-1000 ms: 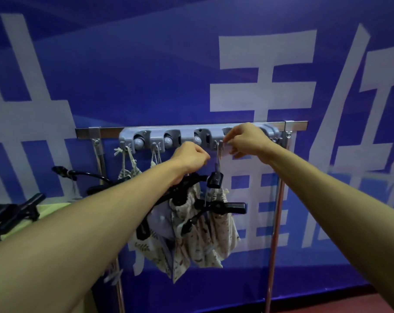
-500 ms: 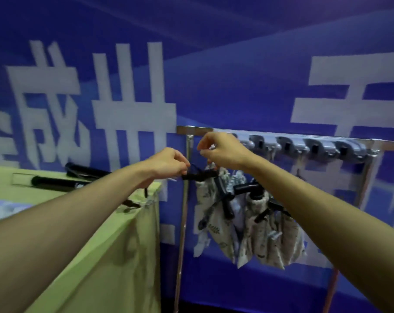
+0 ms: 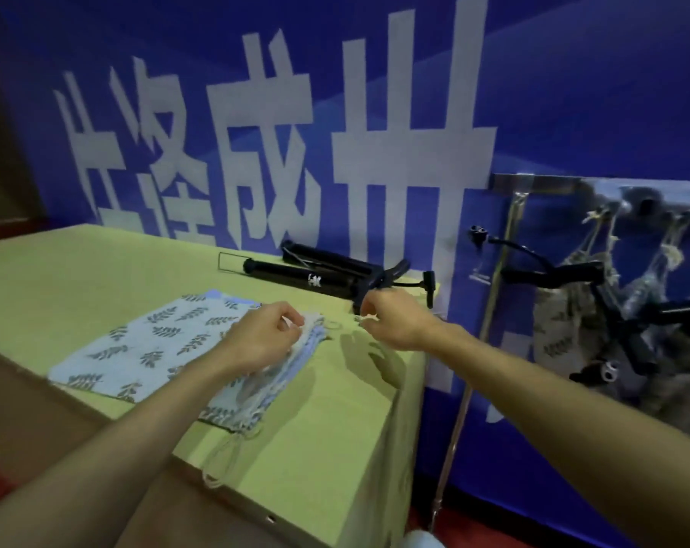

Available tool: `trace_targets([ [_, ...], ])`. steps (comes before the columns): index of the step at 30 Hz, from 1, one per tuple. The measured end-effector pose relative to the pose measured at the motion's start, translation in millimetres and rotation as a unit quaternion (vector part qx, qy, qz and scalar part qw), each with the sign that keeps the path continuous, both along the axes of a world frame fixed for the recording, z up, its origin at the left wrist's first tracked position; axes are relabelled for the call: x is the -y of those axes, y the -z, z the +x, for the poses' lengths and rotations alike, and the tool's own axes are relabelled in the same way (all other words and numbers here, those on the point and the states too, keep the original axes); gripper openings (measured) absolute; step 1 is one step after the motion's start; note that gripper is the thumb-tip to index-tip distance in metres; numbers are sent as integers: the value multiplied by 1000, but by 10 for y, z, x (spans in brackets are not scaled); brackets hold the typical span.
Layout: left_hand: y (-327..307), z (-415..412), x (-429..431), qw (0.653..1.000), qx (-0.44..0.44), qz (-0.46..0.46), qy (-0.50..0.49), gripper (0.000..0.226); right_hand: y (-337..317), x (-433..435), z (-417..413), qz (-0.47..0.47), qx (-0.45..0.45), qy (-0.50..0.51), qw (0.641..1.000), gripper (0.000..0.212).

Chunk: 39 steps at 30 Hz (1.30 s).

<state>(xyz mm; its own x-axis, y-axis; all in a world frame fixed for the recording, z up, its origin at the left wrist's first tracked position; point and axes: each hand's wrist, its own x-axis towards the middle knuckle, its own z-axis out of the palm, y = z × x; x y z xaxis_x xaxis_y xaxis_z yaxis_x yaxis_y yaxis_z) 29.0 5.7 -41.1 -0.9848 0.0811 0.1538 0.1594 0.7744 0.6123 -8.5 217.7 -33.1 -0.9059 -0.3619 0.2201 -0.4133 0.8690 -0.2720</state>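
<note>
A stack of flat leaf-print drawstring bags point(image 3: 153, 346) lies on the green table point(image 3: 58, 278). My left hand point(image 3: 262, 336) hovers over the stack's right end, fingers curled, and pinches the top bag's mouth edge. My right hand point(image 3: 393, 320) is just right of it, near the table's far right corner. Its thumb and fingers pinch what looks like the bag's thin drawstring point(image 3: 360, 319), though blur makes this hard to confirm. Two black hand pumps point(image 3: 315, 276) lie behind the hands by the wall.
A metal rack point(image 3: 533, 183) stands right of the table against the blue banner wall point(image 3: 573, 92). Filled print bags point(image 3: 565, 342) with black pump handles sticking out hang from its hooks. Loose strings point(image 3: 220, 464) trail over the table's near edge.
The view swung left from the rack to the table. Both hands left the rack's hooks and came down over the bag stack on the table.
</note>
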Motion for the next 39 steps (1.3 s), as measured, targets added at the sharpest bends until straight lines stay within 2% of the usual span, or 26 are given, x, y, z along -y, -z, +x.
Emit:
trace_targets([
  [3, 303, -61, 149, 999, 9, 39, -21, 12, 342, 133, -145, -13, -31, 30, 999, 30],
  [6, 565, -100, 179, 996, -19, 72, -40, 9, 579, 219, -252, -46, -50, 66, 995, 33],
  [9, 615, -143, 168, 998, -29, 54, -28, 20, 665, 289, -361, -96, -63, 100, 988, 34],
  [13, 629, -146, 187, 998, -22, 46, -42, 32, 720, 326, -536, -106, -58, 131, 984, 32],
  [18, 599, -123, 177, 993, -20, 109, -47, 18, 755, 319, -656, -124, -54, 146, 980, 24],
  [25, 569, -89, 173, 991, -51, 93, -76, 5, 774, 329, -650, -98, -70, 122, 985, 18],
  [31, 573, -119, 230, 985, -64, 124, -104, 14, 693, 407, -417, -2, -221, 6, 975, 14],
  [33, 588, -130, 245, 984, -71, 115, -113, 17, 636, 455, -279, -29, -195, -43, 979, 16],
  [35, 603, -139, 272, 980, -80, 126, -129, 20, 582, 564, -112, -138, -87, -85, 983, 13],
  [37, 625, -162, 318, 975, -84, 148, -141, 21, 582, 698, 25, -251, -19, -122, 960, 6],
  [39, 644, -173, 343, 967, -93, 181, -153, 22, 628, 779, 55, -264, -7, -147, 953, 7],
])
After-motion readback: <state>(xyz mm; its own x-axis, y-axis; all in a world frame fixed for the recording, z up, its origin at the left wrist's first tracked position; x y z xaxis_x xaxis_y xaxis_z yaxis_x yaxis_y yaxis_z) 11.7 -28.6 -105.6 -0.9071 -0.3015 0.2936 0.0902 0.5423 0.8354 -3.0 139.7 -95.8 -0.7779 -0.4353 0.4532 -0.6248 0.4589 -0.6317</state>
